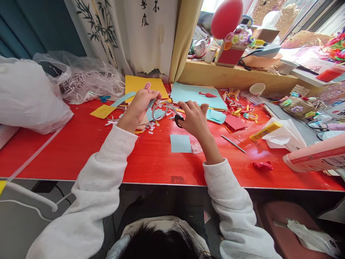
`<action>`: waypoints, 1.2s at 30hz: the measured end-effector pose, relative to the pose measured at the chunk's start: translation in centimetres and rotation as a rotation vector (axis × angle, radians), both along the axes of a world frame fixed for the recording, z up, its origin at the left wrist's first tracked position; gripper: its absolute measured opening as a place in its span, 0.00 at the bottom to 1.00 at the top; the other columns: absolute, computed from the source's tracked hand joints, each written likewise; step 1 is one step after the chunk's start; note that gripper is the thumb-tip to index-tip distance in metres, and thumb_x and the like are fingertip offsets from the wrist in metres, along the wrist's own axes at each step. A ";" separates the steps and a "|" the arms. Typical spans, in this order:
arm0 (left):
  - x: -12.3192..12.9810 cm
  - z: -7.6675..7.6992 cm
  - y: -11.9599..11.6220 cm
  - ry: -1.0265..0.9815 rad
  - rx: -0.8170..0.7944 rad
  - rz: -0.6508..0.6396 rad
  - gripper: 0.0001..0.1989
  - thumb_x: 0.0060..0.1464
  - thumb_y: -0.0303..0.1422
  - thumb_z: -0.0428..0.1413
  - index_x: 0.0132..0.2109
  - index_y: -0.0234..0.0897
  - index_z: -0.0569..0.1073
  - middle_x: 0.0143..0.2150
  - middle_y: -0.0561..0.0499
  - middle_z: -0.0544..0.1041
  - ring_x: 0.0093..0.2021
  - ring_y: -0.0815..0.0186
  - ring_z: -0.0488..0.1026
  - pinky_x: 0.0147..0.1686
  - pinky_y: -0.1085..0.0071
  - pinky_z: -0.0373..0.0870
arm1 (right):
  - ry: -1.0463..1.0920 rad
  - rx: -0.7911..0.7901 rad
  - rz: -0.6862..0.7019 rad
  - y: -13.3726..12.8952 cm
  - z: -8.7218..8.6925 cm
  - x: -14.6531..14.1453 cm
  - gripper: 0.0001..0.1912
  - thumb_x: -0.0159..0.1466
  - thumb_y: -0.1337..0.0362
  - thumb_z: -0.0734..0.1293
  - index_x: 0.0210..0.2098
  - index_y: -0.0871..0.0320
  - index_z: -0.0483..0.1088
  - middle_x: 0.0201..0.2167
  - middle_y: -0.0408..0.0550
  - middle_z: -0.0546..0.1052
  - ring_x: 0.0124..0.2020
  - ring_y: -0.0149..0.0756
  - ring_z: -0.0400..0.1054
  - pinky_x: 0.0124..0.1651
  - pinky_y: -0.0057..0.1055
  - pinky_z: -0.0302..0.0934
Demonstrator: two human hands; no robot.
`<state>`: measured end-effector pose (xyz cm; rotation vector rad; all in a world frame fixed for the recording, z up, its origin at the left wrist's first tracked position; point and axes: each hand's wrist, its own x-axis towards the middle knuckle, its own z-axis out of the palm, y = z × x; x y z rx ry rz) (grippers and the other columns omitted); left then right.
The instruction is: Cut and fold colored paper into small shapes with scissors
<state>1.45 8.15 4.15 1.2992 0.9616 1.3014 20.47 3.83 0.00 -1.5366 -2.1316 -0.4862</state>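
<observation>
My left hand (140,106) is closed, pinching a small bluish piece of paper (151,104) between thumb and fingers. My right hand (195,118) grips a pair of scissors (178,121) with a black handle, its blades pointing left toward that paper. A clear ring like a tape roll (159,110) shows between the two hands. Below them, a light blue paper square (180,144) lies flat on the red table. Behind my left hand, a pale blue paper strip (123,99) sticks out to the left; whether it is held I cannot tell. Paper scraps (151,126) lie under the hands.
Blue sheets (192,94) and a yellow sheet (134,83) lie at the back of the table (88,154). At right are a glue stick (265,131), a thin blue stick (233,144), crumpled red paper (263,166) and a pink bottle (318,153). White bags (29,93) stand at left.
</observation>
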 end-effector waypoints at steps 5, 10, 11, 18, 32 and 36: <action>0.1 0.1 -0.2 -0.041 -0.016 -0.011 0.09 0.53 0.31 0.57 0.26 0.35 0.71 0.25 0.51 0.71 0.32 0.70 0.69 0.30 0.76 0.64 | 0.006 -0.015 -0.002 0.0 0.0 0.0 0.22 0.59 0.67 0.62 0.53 0.56 0.65 0.43 0.53 0.72 0.45 0.46 0.62 0.46 0.41 0.42; -0.3 0.0 -0.2 0.000 -0.004 0.018 0.04 0.51 0.31 0.61 0.33 0.34 0.75 0.32 0.48 0.76 0.43 0.65 0.72 0.34 0.76 0.65 | 0.010 -0.013 -0.023 0.0 0.1 0.2 0.21 0.59 0.67 0.62 0.52 0.55 0.65 0.42 0.52 0.72 0.45 0.45 0.63 0.46 0.41 0.42; -0.4 0.0 -0.2 0.005 0.007 0.010 0.03 0.52 0.30 0.60 0.33 0.34 0.76 0.33 0.47 0.76 0.43 0.66 0.72 0.35 0.76 0.65 | 0.014 -0.009 -0.031 0.1 0.2 0.3 0.20 0.60 0.67 0.62 0.52 0.55 0.65 0.42 0.52 0.72 0.44 0.45 0.63 0.46 0.41 0.43; -0.5 0.0 0.0 -0.036 -0.006 -0.098 0.13 0.51 0.17 0.54 0.41 0.34 0.77 0.39 0.47 0.77 0.38 0.70 0.74 0.41 0.73 0.70 | 0.125 0.041 -0.113 0.7 -0.1 1.1 0.18 0.61 0.65 0.62 0.52 0.57 0.66 0.41 0.54 0.73 0.45 0.47 0.64 0.47 0.42 0.44; 0.6 1.3 -2.1 -0.049 0.049 -0.139 0.25 0.45 0.15 0.58 0.49 0.40 0.76 0.54 0.49 0.72 0.44 0.66 0.74 0.41 0.73 0.70 | 1.185 -0.689 0.480 -0.9 2.7 0.6 0.22 0.56 0.44 0.68 0.25 0.58 0.67 0.20 0.40 0.66 0.19 0.26 0.59 0.22 0.27 0.50; 0.9 2.0 -3.1 -0.076 -0.014 -0.123 0.24 0.43 0.15 0.59 0.47 0.40 0.76 0.52 0.49 0.72 0.47 0.63 0.74 0.43 0.71 0.72 | 1.071 -0.827 0.543 -1.2 2.6 0.5 0.23 0.57 0.43 0.67 0.26 0.58 0.68 0.21 0.42 0.69 0.21 0.27 0.62 0.22 0.27 0.51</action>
